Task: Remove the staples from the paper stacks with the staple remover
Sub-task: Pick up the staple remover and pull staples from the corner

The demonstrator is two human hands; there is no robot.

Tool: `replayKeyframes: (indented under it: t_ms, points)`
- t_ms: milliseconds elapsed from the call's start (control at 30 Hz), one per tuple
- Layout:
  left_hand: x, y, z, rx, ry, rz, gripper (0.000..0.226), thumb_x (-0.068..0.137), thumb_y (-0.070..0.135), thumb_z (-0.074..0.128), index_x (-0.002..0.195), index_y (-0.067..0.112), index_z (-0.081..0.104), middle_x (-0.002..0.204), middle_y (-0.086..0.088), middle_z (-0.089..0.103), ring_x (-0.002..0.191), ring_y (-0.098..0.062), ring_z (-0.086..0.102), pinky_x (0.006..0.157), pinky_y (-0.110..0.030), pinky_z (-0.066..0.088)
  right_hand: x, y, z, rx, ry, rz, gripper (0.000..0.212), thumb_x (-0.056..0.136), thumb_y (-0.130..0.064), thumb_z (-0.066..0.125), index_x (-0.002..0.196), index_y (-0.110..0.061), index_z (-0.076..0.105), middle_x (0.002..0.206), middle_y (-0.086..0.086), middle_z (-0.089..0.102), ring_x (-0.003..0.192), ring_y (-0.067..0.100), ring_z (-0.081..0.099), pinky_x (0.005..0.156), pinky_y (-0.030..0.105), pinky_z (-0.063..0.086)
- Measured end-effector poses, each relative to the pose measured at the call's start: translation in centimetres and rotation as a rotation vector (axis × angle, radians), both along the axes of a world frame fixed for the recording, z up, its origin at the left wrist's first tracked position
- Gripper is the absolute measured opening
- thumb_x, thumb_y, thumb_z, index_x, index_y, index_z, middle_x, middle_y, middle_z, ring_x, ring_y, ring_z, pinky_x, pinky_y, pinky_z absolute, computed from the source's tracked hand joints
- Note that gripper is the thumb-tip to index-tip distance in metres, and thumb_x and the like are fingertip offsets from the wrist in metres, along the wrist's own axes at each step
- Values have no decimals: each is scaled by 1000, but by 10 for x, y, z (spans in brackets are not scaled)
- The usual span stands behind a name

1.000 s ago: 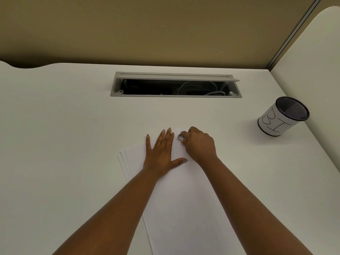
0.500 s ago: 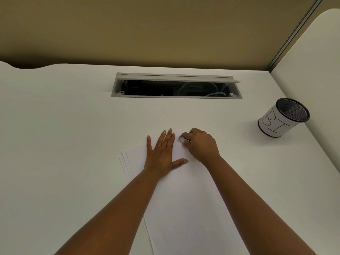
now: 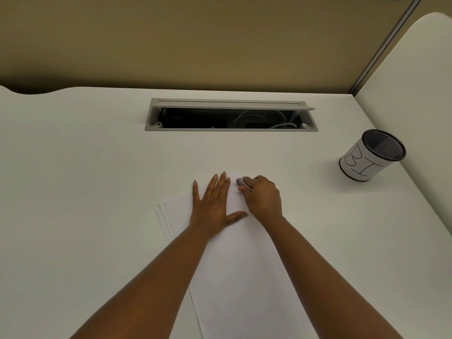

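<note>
Looking down from the head camera, two bare forearms reach up from the bottom of the frame onto a white tabletop. At centre frame lies a paper stack, its sheets slightly fanned so that several edges show along its left side. The left hand rests flat on the upper part of the stack, fingers straight and a little spread, thumb pointing right. Just to its right, the right hand is curled around a small metal staple remover, whose tip pokes out at the stack's upper corner, just beside the left fingertips. The staple itself is too small to make out. In the upper middle of the frame, a grey cable hatch is set into the tabletop, its lid raised, with pale cables visible inside. At the right of the frame stands a black mesh cup wrapped in white paper with handwritten letters, well apart from the hands. A tan wall fills the top.
</note>
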State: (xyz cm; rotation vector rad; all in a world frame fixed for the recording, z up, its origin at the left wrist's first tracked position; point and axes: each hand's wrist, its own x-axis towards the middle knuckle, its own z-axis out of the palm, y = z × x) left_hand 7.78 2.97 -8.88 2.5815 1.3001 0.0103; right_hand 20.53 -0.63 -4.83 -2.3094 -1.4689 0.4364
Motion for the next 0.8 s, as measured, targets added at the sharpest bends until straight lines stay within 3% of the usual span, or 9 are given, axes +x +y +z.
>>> replayKeyframes:
  t_ms: [100, 400, 667, 800]
  points:
    - [0, 0, 0, -4, -7, 3, 94, 77, 75, 28, 146, 21, -7, 157, 4, -12, 144, -12, -12, 110, -53, -17, 5, -1, 3, 48, 149, -88, 29, 92, -32, 49, 108, -14, 66, 102, 12, 64, 94, 26, 58, 71, 26, 35]
    - [2, 1, 1, 2, 28, 1, 94, 78, 75, 26, 146, 21, -10, 157, 2, -15, 144, -14, -14, 110, -54, -17, -3, 4, 8, -89, -266, 141, 30, 95, -26, 44, 122, -18, 56, 112, 6, 57, 92, 26, 61, 64, 26, 36]
    - [3, 2, 1, 4, 66, -13, 93, 79, 73, 25, 145, 19, -12, 156, 1, -16, 144, -16, -15, 110, -55, -16, -10, 6, 10, -105, -369, 194, 23, 95, -12, 41, 112, -9, 56, 110, 7, 56, 85, 25, 63, 58, 26, 35]
    - [2, 2, 1, 4, 66, -14, 93, 79, 73, 25, 145, 19, -12, 156, 1, -16, 144, -16, -15, 110, -56, -15, -9, 3, 6, -90, -332, 187, 25, 96, -18, 42, 117, -11, 54, 112, 6, 55, 85, 25, 63, 59, 25, 35]
